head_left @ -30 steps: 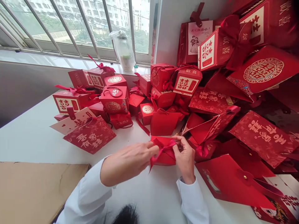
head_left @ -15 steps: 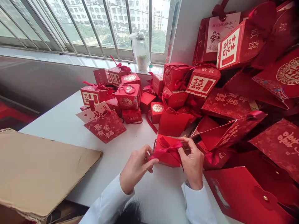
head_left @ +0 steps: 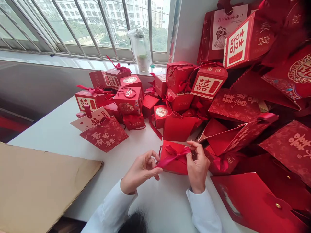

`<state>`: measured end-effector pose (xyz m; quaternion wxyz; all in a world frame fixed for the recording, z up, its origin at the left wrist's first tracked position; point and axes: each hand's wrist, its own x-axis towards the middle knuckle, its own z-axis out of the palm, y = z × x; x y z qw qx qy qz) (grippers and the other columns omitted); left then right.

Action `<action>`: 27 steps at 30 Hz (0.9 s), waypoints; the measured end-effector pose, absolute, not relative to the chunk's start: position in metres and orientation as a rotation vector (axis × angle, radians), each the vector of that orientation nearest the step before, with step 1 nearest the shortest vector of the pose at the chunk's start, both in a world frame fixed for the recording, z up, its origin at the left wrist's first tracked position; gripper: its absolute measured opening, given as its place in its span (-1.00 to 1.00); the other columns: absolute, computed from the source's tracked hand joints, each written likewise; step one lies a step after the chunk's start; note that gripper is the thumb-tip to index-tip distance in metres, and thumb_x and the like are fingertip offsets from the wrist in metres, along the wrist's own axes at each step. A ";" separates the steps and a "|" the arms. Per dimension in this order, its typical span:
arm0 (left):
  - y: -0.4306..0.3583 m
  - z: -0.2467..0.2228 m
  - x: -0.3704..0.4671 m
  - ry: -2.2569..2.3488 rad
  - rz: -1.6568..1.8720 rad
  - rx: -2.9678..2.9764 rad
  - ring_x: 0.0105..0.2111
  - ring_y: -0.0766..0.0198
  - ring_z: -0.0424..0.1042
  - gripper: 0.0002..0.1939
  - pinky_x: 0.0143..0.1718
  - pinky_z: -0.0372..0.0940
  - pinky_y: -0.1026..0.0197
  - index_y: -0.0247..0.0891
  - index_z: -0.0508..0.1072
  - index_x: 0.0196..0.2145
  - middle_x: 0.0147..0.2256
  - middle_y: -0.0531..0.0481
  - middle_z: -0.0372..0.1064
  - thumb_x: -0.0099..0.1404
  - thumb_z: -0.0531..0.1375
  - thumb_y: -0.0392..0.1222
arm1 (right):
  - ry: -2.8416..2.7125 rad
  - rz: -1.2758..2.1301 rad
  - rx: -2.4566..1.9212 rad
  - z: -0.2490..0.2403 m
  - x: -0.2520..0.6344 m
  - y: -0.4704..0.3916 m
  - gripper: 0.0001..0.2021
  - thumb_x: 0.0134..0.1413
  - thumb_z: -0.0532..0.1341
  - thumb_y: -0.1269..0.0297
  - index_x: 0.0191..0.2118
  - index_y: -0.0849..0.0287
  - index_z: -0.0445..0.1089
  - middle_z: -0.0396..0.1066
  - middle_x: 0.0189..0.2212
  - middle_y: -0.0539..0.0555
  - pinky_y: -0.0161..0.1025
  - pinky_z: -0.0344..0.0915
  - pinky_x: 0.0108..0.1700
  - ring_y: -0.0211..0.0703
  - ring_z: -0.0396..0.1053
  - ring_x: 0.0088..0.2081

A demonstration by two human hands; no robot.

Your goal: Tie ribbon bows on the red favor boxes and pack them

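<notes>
A red box (head_left: 178, 166) lies on the white table, its raised flap (head_left: 179, 127) standing behind it. On its front is a bow of glossy red ribbon (head_left: 175, 156). My left hand (head_left: 143, 168) pinches the ribbon's left end between thumb and fingers, just beside the box's left edge. With thumb and index finger, my right hand (head_left: 198, 163) grips the bow's right loop at the box's upper right. A dark red cord shows at the box's left side.
Small red boxes (head_left: 128, 100) are heaped behind. A tilted red bag (head_left: 104, 134) stands left of them. Larger red bags and boxes (head_left: 257, 197) fill the right side. Cardboard (head_left: 48, 181) lies at left. A plastic-wrapped cup (head_left: 143, 58) stands on the windowsill.
The view has shifted slightly. My left hand has drawn the ribbon's end a little down and to the left. My right hand still holds the loop.
</notes>
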<state>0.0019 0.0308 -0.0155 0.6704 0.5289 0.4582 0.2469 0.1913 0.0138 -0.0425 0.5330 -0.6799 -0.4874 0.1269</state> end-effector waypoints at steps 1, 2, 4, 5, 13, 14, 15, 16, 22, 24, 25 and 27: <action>0.029 -0.015 0.002 1.038 0.554 1.207 -0.56 0.32 0.44 -0.73 -0.54 0.10 0.37 -0.25 0.24 -0.32 -0.65 0.26 0.17 0.12 0.27 -0.14 | -1.173 0.303 -1.622 -0.042 0.192 0.013 -0.79 0.06 0.09 0.36 -0.18 0.14 0.38 0.47 -0.37 0.02 -0.30 0.28 -0.29 -0.17 0.41 -0.36; 0.027 -0.014 0.002 1.053 0.554 1.233 -0.56 0.32 0.45 -0.74 -0.53 0.11 0.37 -0.25 0.25 -0.32 -0.65 0.26 0.17 0.14 0.26 -0.14 | -1.186 0.306 -1.619 -0.042 0.192 0.013 -0.79 0.06 0.08 0.37 -0.18 0.13 0.38 0.47 -0.37 0.02 -0.31 0.28 -0.29 -0.18 0.41 -0.35; 0.026 -0.011 0.000 1.091 0.547 1.309 -0.54 0.31 0.46 -0.79 -0.50 0.13 0.35 -0.26 0.28 -0.33 -0.63 0.23 0.22 0.17 0.24 -0.14 | -1.212 0.306 -1.614 -0.041 0.192 0.012 -0.78 0.07 0.06 0.38 -0.18 0.13 0.38 0.48 -0.34 0.02 -0.32 0.28 -0.28 -0.18 0.42 -0.32; 0.026 -0.009 -0.001 1.105 0.536 1.345 -0.54 0.31 0.46 -0.81 -0.50 0.14 0.35 -0.27 0.29 -0.35 -0.62 0.20 0.24 0.18 0.23 -0.14 | -1.223 0.303 -1.610 -0.041 0.192 0.012 -0.77 0.06 0.05 0.39 -0.18 0.13 0.38 0.48 -0.31 0.02 -0.33 0.27 -0.26 -0.17 0.42 -0.29; 0.034 -0.008 -0.007 1.129 0.426 1.478 -0.51 0.29 0.42 -0.81 -0.48 0.16 0.31 -0.25 0.29 -0.37 -0.57 0.12 0.34 0.21 0.20 -0.10 | -1.249 0.375 -1.566 -0.042 0.191 0.011 -0.77 0.09 0.02 0.38 -0.18 0.11 0.37 0.47 -0.21 0.04 -0.31 0.26 -0.19 -0.15 0.40 -0.17; 0.033 -0.006 -0.008 1.173 0.454 1.558 -0.47 0.28 0.41 -0.80 -0.45 0.18 0.29 -0.24 0.30 -0.36 -0.53 0.09 0.37 0.20 0.21 -0.08 | -1.237 0.381 -1.573 -0.042 0.190 0.010 -0.77 0.10 0.03 0.38 -0.17 0.11 0.37 0.46 -0.21 0.04 -0.32 0.26 -0.19 -0.15 0.40 -0.17; 0.032 -0.004 -0.007 1.235 0.513 1.659 -0.40 0.25 0.40 -0.79 -0.40 0.19 0.27 -0.23 0.32 -0.35 -0.46 0.06 0.39 0.19 0.23 -0.06 | -1.224 0.387 -1.581 -0.041 0.190 0.009 -0.77 0.10 0.03 0.37 -0.16 0.11 0.36 0.46 -0.21 0.04 -0.32 0.27 -0.20 -0.16 0.40 -0.18; 0.030 -0.001 -0.006 1.308 0.598 1.767 -0.33 0.22 0.38 -0.79 -0.34 0.21 0.24 -0.22 0.34 -0.33 -0.38 0.03 0.39 0.18 0.24 -0.06 | -1.213 0.392 -1.589 -0.041 0.190 0.009 -0.77 0.10 0.04 0.37 -0.16 0.11 0.36 0.46 -0.22 0.03 -0.32 0.27 -0.20 -0.16 0.40 -0.19; 0.021 0.008 0.028 1.423 0.904 2.066 -0.25 0.17 0.25 -0.85 -0.21 0.19 0.18 -0.16 0.47 -0.39 -0.37 -0.01 0.34 0.28 0.16 -0.10 | -1.218 0.398 -1.603 -0.040 0.186 0.004 -0.76 0.09 0.04 0.37 -0.13 0.13 0.35 0.45 -0.23 0.06 -0.26 0.28 -0.24 -0.14 0.39 -0.28; 0.022 0.003 0.041 1.434 0.864 2.059 -0.27 0.17 0.24 -0.84 -0.20 0.17 0.15 -0.17 0.47 -0.40 -0.39 -0.01 0.35 0.28 0.17 -0.10 | -1.222 0.400 -1.605 -0.041 0.185 0.003 -0.76 0.10 0.04 0.36 -0.13 0.14 0.34 0.44 -0.22 0.08 -0.25 0.29 -0.24 -0.13 0.40 -0.28; 0.022 0.000 0.046 1.458 0.840 2.052 -0.27 0.16 0.23 -0.84 -0.20 0.16 0.13 -0.18 0.46 -0.40 -0.39 -0.01 0.36 0.28 0.17 -0.09 | -1.224 0.401 -1.605 -0.041 0.185 0.002 -0.76 0.11 0.04 0.35 -0.13 0.14 0.34 0.44 -0.22 0.08 -0.24 0.29 -0.25 -0.12 0.40 -0.28; 0.023 -0.004 0.052 1.519 0.801 2.040 -0.27 0.15 0.23 -0.82 -0.20 0.12 0.11 -0.19 0.45 -0.42 -0.39 -0.01 0.37 0.28 0.17 -0.09 | -1.231 0.402 -1.595 -0.042 0.184 0.002 -0.78 0.13 0.04 0.34 -0.12 0.14 0.34 0.45 -0.21 0.08 -0.24 0.30 -0.25 -0.12 0.40 -0.27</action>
